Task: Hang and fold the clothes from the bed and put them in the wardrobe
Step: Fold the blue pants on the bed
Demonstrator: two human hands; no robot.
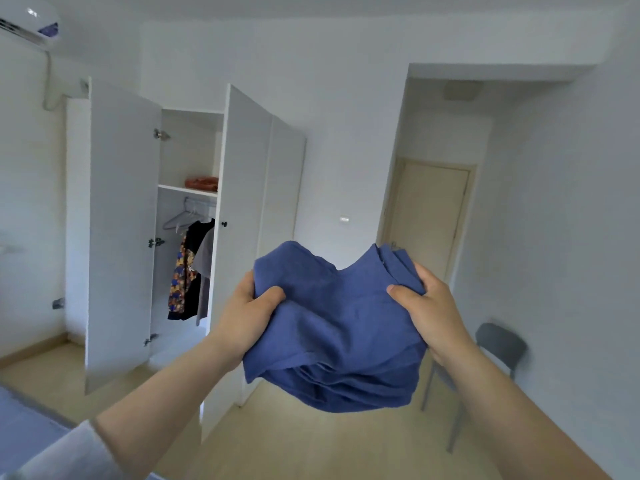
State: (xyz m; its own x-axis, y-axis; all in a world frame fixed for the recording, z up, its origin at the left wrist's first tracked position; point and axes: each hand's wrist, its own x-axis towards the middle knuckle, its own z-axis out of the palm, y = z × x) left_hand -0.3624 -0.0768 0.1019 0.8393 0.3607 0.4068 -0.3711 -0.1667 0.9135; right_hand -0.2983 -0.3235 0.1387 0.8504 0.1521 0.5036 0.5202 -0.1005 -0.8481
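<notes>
Folded blue garment [332,327]: held in mid-air at chest height, clear of floor and furniture, several layers thick, lower edge sagging in loose folds. Left hand [246,313]: gripping the garment's left edge, thumb [273,292] pressed on top of the cloth, remaining fingers curled beneath and hidden by it. Right hand [436,306]: gripping the right edge likewise, thumb [405,294] laid across the top, other fingers wrapped under the bunched corner, out of sight. Cloth pinched between thumb and fingers on each side, slack in the middle, dipping between the two raised corners. White wardrobe [121,220]: beyond and left of the garment, well apart from it, two doors swung wide. Upper shelf [187,190]: one folded orange item [202,183] at its right end. Rail below: bare hangers [180,220] at left, then a black garment [201,237], a floral-patterned garment [178,275] and a grey garment [206,258] hanging close together. Grey chair [498,341]: against the right wall, partly hidden behind the right forearm. Cream door [429,216]: shut, in the recess behind. Air conditioner [31,22]: top left corner, high on the wall. Bed corner [20,420]: at lower left edge.
</notes>
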